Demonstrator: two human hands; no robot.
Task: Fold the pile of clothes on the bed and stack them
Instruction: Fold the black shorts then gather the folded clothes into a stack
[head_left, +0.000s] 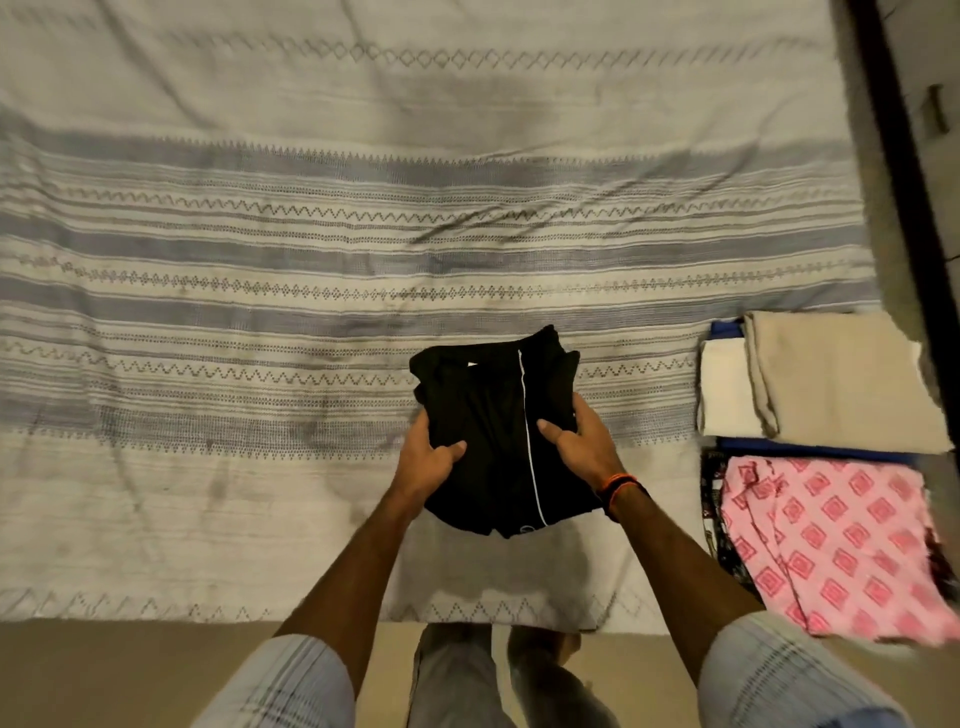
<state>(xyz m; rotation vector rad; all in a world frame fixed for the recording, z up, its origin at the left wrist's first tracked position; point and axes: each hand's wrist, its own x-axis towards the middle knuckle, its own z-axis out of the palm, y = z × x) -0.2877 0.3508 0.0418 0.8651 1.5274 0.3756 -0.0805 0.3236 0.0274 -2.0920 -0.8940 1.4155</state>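
Shorts (498, 431), black, white side stripe, folded: held above bed (260, 260), near centre, left hand (428, 460) and right hand (582, 441) each clamped on a side edge. Right: beige stack (831, 374); pink cloth (841, 540), partly cut off. Layers beneath both stacks indistinct.
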